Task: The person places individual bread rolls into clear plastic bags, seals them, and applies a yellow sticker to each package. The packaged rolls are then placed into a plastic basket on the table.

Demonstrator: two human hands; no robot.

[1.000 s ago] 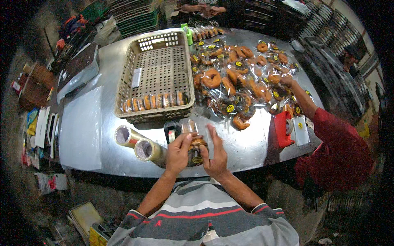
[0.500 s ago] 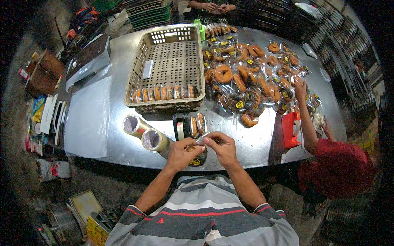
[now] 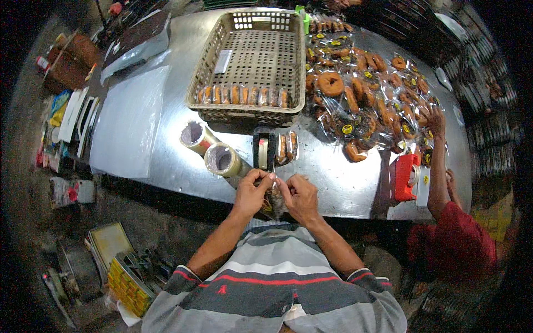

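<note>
My left hand (image 3: 251, 193) pinches thumb and finger together at the top of a bagged doughnut (image 3: 270, 204), close to the table's front edge. Beside it, my right hand (image 3: 300, 198) has its fingers curled and thumb out against the same clear bag. The bag hangs between the two hands, dark and partly hidden by them. Just beyond my fingertips stands a black tape dispenser (image 3: 264, 149) with a pale roll. Two wrapped doughnuts (image 3: 287, 147) stand on edge at its right side.
A plastic crate (image 3: 300, 83) holds a row of wrapped doughnuts. Two large tape rolls (image 3: 223, 159) stand left of the dispenser. Bagged doughnuts (image 3: 361, 91) are heaped at the right, near a co-worker's hand (image 3: 435, 121) and a red tape dispenser (image 3: 407, 177). Plastic sheets (image 3: 130, 125) lie left.
The view has shifted, so the table's things appear higher and further right. My hands have parted slightly and the bagged doughnut hangs lower between them.
</note>
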